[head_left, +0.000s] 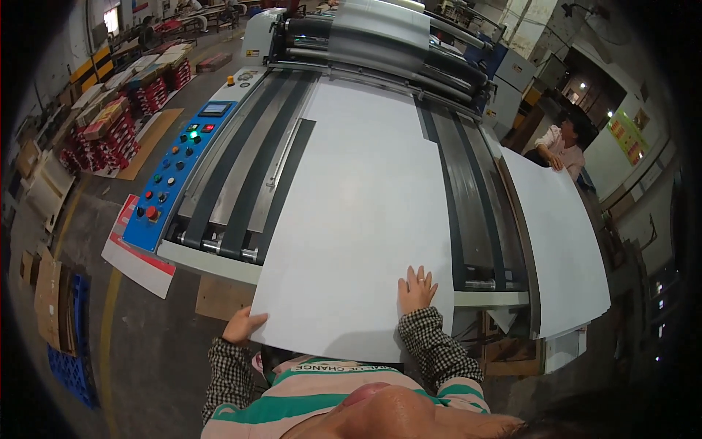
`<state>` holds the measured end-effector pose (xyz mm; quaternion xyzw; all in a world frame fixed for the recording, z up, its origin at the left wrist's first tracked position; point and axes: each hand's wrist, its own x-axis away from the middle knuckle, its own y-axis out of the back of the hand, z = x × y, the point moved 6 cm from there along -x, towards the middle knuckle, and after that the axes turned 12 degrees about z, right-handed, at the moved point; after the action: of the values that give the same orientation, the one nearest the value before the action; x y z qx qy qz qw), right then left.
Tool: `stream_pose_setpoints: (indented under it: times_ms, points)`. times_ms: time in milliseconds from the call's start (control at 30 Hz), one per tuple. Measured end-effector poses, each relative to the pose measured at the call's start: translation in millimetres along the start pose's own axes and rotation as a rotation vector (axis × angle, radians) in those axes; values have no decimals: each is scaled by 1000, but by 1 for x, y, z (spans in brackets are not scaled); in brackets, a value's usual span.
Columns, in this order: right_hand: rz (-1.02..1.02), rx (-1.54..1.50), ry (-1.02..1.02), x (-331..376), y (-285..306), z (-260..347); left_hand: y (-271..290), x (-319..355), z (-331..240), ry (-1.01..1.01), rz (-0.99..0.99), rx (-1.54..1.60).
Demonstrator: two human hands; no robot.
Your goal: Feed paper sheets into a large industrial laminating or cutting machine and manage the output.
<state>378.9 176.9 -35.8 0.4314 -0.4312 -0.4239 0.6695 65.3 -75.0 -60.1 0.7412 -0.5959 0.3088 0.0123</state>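
Observation:
A large white sheet (355, 234) lies lengthwise over the dark conveyor belts of a machine, its near end overhanging the front edge toward my body. My left hand (243, 325) holds its near left corner, thumb on top and the other fingers partly hidden at the edge. On the right part of the same sheet, my right hand (417, 290) rests flat with fingers spread, a ring on one of them. Farther up the belts, another white sheet (362, 106) reaches toward the rollers (307, 33); the two appear to overlap.
A blue control panel (172, 175) with buttons runs along the machine's left side. To the right stands a stack of white sheets (559, 241), with another person (561, 146) touching its far end. Red-and-white stacks (110, 128) and a blue pallet (69, 373) are on the left floor.

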Motion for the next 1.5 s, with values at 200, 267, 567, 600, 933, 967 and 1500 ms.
stream_pose_setpoints:
  times_ms: [200,267,567,600,933,967,1500]
  points:
    - [62,22,101,-25,-2,22,13,3,-6,-37,-84,77]
    - [87,36,115,-43,0,29,16,-9,-24,-30,-92,26]
    - [77,65,119,-145,22,54,51,-67,-104,-277,-388,-258]
    - [57,54,177,-149,26,60,56,-61,-115,-404,-534,-272]
    - [-637,409,-492,-74,173,-201,71,-43,-106,-311,-601,-284]
    - [-754,510,-802,-37,171,-284,61,-57,-110,-328,-570,-278]
    - [-328,-531,3,-59,6,12,-209,-143,-30,-228,450,-964]
